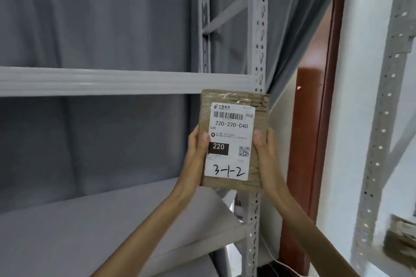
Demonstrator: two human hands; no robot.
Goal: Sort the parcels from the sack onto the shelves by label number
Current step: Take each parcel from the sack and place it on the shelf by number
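A flat brown cardboard parcel (pixel 258 105) is held upright in front of me, at the right end of a grey metal shelf unit. Its white label (pixel 231 139) reads 220-220-C40, with 220 in a black box and 3-1-2 handwritten at the bottom. My left hand (pixel 198 153) grips the parcel's left edge, thumb on the label. My right hand (pixel 265 150) grips the right edge, thumb on the front. The lower shelf board (pixel 90 227) lies below the parcel; the upper shelf beam (pixel 112 81) runs level with its top. The sack is out of view.
A perforated upright post (pixel 260 29) stands just behind the parcel. A grey curtain (pixel 90 18) hangs behind the shelves. A brown door frame (pixel 315 141) is to the right. A second rack (pixel 382 119) at far right carries blurred parcels (pixel 403 238).
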